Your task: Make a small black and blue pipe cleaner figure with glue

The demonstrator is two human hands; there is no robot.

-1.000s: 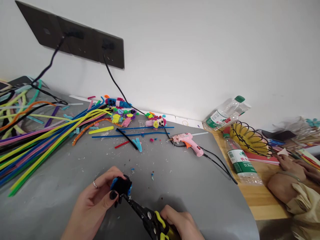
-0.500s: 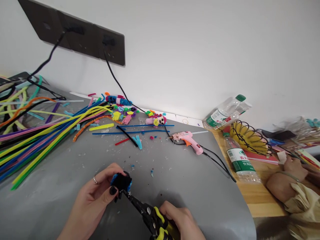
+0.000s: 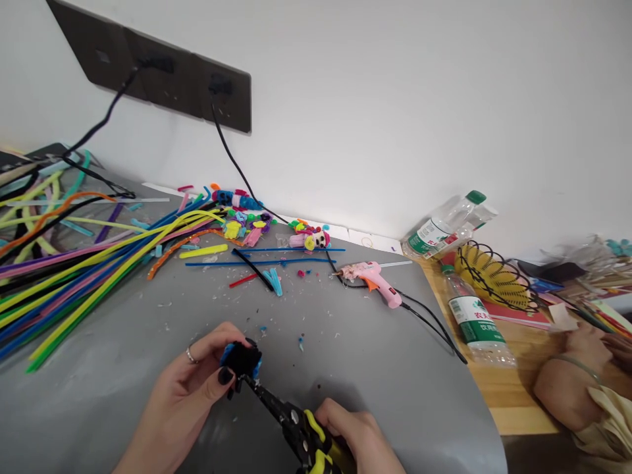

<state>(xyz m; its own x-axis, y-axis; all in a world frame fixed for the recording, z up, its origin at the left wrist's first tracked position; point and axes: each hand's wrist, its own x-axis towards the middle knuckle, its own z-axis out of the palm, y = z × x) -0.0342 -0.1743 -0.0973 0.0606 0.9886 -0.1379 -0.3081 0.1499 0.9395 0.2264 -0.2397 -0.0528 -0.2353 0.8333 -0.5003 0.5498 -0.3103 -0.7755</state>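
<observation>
Left hand in a curled pinch on a fuzzy black piece, right hand around pliers.

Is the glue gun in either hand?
No, the glue gun lies on the gray surface, while the left hand holds a black piece and the right hand holds pliers.

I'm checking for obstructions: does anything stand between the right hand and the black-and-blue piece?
Only the pliers, held in the right hand, their tip at the lower edge of the piece; nothing else visible.
</observation>
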